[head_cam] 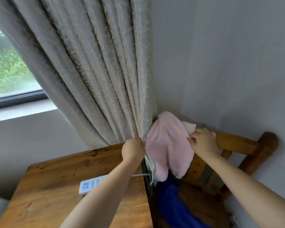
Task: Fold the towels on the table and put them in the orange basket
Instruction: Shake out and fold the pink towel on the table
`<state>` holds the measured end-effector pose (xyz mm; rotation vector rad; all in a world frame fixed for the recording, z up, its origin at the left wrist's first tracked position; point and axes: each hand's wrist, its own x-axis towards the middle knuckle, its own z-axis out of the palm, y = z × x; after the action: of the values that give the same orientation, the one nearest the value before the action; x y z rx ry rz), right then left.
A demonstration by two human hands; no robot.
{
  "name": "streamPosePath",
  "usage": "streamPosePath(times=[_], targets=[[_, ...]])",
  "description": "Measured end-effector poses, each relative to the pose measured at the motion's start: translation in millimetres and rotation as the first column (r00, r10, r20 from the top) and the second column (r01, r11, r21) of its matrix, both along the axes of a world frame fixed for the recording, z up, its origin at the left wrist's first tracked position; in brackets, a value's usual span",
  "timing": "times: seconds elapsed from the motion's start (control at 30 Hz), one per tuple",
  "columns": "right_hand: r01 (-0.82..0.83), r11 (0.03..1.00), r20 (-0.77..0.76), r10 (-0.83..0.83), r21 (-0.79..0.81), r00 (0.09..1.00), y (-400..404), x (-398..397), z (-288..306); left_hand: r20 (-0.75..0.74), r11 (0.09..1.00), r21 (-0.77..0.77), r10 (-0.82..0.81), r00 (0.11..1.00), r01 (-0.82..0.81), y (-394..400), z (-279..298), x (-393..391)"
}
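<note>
While the left hand (134, 149) grips one edge of the pink towel (168, 145), fingers curled round it hard against the curtain (89, 71), the right hand (202, 139) pinches the opposite edge just above the top rail of the wooden chair (240, 143). The towel hangs slack between them, in the air over the gap between the wooden table (64, 178) and the chair, its lower lobes drooping unevenly. A white power strip (90, 185) lies on the table below the left forearm, and blue fabric (171, 203) sits on the chair seat. The orange basket is out of view. The likely risks: the left hand may have caught curtain fabric with the towel, dragging it along, and the uneven hang could spoil a square fold.
</note>
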<state>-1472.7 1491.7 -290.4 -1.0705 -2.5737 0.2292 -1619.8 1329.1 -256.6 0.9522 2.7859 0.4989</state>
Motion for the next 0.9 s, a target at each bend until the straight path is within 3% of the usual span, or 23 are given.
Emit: streamPosePath(times=[0.17, 0.3, 0.43, 0.5, 0.63, 0.9], targets=[[-0.018, 1.000, -0.284, 0.017, 0.000, 0.959, -50, 20, 30, 0.050, 0.973, 0.224, 0.045, 0.998, -0.055, -55, 25, 10], [-0.072, 0.994, -0.427, 0.098, 0.076, 0.899, -119, 44, 65, 0.121, 0.874, 0.477, 0.041, 0.992, -0.094, -119, 40, 29], [-0.148, 0.970, -0.491, 0.225, 0.191, 0.842, -205, 62, 89, 0.178, 0.757, 0.635, 0.047, 0.983, -0.151, -208, 52, 42], [-0.162, 0.977, -0.503, 0.210, 0.138, 0.838, -236, 61, 99, 0.197, 0.710, 0.677, 0.078, 0.977, -0.193, -246, 59, 44], [-0.198, 0.979, -0.453, 0.157, -0.045, 0.878, -290, 42, 103, 0.230, 0.616, 0.729, 0.193, 0.954, -0.300, -338, 65, 42], [-0.294, 0.903, -0.125, 0.268, -0.314, 0.955, -374, -15, 65, 0.193, 0.728, 0.514, 0.418, 0.888, -0.454, -487, 31, 24]])
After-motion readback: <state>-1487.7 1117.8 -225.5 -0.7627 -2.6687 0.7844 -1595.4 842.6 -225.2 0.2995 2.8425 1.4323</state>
